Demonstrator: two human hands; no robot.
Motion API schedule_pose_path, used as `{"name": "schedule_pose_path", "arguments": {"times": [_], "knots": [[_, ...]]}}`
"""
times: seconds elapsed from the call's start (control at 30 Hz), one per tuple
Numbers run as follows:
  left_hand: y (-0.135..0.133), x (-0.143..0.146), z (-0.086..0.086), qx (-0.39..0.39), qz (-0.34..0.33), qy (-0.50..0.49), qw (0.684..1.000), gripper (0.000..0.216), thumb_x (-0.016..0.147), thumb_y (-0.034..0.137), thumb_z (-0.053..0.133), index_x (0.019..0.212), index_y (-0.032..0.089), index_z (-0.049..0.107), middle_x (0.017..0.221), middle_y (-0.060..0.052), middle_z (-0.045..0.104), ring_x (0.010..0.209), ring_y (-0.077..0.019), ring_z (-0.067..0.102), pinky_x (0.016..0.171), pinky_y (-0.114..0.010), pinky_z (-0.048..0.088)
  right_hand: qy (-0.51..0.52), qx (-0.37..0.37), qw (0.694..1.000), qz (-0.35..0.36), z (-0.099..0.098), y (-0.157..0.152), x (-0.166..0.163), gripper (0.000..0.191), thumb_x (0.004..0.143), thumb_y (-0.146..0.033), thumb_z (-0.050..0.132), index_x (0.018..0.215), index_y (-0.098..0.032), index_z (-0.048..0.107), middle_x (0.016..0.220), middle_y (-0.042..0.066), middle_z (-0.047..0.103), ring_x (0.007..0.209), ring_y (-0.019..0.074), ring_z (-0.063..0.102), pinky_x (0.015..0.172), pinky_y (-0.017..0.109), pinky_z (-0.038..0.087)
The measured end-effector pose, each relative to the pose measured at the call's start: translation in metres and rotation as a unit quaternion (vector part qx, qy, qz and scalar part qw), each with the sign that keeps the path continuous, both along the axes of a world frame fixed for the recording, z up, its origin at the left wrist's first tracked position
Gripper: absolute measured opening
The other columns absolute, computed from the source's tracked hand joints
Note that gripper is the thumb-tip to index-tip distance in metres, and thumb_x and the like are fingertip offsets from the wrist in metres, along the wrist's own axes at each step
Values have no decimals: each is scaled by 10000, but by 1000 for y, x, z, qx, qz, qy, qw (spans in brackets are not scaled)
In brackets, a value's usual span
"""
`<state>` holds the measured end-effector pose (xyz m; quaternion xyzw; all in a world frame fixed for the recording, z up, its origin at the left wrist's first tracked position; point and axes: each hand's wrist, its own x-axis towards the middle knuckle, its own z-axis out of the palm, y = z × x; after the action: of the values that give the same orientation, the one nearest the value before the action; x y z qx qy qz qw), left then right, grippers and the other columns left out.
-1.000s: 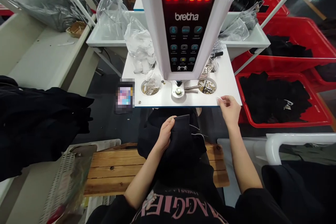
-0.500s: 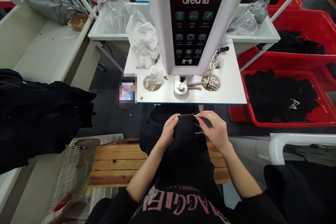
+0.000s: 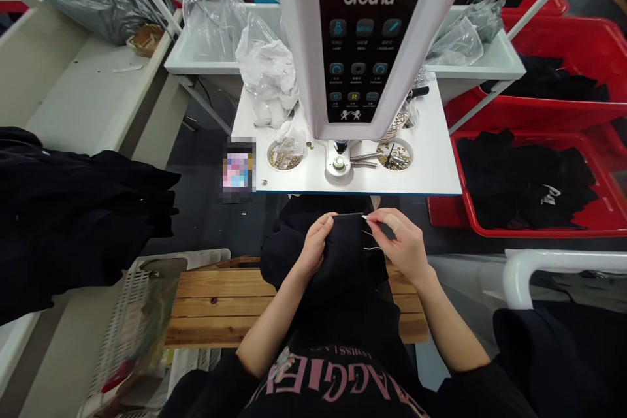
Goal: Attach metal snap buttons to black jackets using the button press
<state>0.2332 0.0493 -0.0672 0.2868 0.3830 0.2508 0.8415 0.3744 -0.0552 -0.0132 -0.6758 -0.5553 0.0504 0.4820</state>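
A black garment point(image 3: 349, 255) lies over my lap, its folded upper edge stretched between my two hands just below the table's front edge. My left hand point(image 3: 316, 245) is closed on the left end of that edge, thumb on top. At the right end, my right hand point(image 3: 402, 241) pinches the fabric corner between thumb and fingertips. A small white tip shows at the pinch; whether it is a fingernail or a cord end I cannot tell. Thin white cord point(image 3: 376, 248) trails below the right hand. Ahead stands the snap press point(image 3: 339, 166), apart from both hands.
The machine's control panel point(image 3: 362, 46) rises over the white table point(image 3: 431, 176). Cups of metal fasteners point(image 3: 287, 158) are set into it, beside crumpled plastic bags point(image 3: 269, 78). Red bins point(image 3: 539, 232) of black fabric stand right; black garments point(image 3: 83, 215) hang left. A wooden bench point(image 3: 220, 310) is beneath me.
Both hands hold the garment's edge as before, with only a tiny shift at the right hand's pinch. The view has moved very slightly.
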Motion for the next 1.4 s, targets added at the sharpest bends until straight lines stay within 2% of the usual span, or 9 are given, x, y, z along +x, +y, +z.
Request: {"name": "schedule_pose_path", "arguments": {"times": [0.5, 0.57, 0.63, 0.77, 0.9, 1.03, 1.1, 1.27, 1.4], "knots": [[0, 0, -5, 12, -11, -1, 1000, 326, 686, 367, 758, 924, 158, 684, 839, -21, 680, 767, -128, 601, 733, -206, 456, -15, 1, 1000, 17, -3, -6, -2, 235, 821, -79, 559, 998, -226, 609, 909, 43, 654, 847, 158, 628, 768, 302, 537], [0, 0, -5, 8, -13, -5, 1000, 317, 696, 361, 752, 928, 159, 680, 830, -19, 675, 755, -124, 598, 716, -201, 456, -13, 7, 1000, -27, -4, -8, 8, 203, 819, -103, 573, 971, -229, 621, 915, 40, 655, 859, 162, 624, 789, 311, 529], [0, 1, -5, -2, -18, -9, 1000, 317, 699, 363, 750, 932, 163, 673, 817, -16, 671, 732, -122, 594, 691, -201, 455, -12, 12, 991, -131, -8, -8, 28, 127, 814, -159, 595, 917, -219, 638, 923, 43, 648, 862, 168, 615, 798, 322, 517], [-1, -2, -11, -8, -67, -28, 997, 309, 716, 369, 738, 931, 163, 658, 778, -9, 650, 680, -111, 575, 646, -193, 441, 16, -29, 948, -316, -31, -6, 94, 172, 813, -303, 584, 908, -177, 654, 866, 55, 646, 722, 161, 594, 704, 319, 511], [-5, -9, -39, -9, -201, -54, 978, 285, 762, 387, 697, 919, 155, 643, 733, -1, 610, 636, -93, 542, 609, -178, 417, 16, -94, 934, -343, -56, -4, 147, 245, 797, -322, 563, 931, -145, 667, 813, 69, 652, 660, 166, 570, 675, 327, 491], [-8, -17, -71, -16, -218, -69, 973, 301, 744, 404, 709, 887, 147, 644, 756, -13, 605, 674, -110, 545, 643, -191, 421, -89, -93, 922, -365, -59, 3, 157, 280, 771, -302, 566, 983, -143, 659, 972, 122, 618, 828, 224, 562, 810, 405, 457], [-7, -20, -78, -25, -210, -79, 974, 302, 730, 399, 720, 872, 142, 649, 771, -24, 611, 698, -125, 553, 665, -203, 423, -108, -79, 930, -344, -55, 11, 145, 287, 794, -296, 541, 1027, -159, 637, 992, 118, 609, 865, 231, 554, 837, 417, 445], [-3, -22, -81, -35, -215, -91, 972, 282, 727, 374, 723, 860, 134, 662, 786, -36, 621, 725, -142, 563, 689, -220, 416, -102, -92, 979, -153, -53, 49, 101, 280, 837, -235, 490, 1088, -187, 603, 1018, 93, 628, 926, 224, 557, 871, 397, 451], [-3, -24, -85, -43, -216, -102, 970, 270, 741, 365, 716, 874, 137, 660, 803, -38, 623, 737, -142, 568, 704, -220, 413, -107, -90, 980, -139, -65, 72, 88, 322, 821, -179, 474, 1122, -166, 586, 1042, 101, 627, 935, 231, 550, 875, 394, 451]]}}
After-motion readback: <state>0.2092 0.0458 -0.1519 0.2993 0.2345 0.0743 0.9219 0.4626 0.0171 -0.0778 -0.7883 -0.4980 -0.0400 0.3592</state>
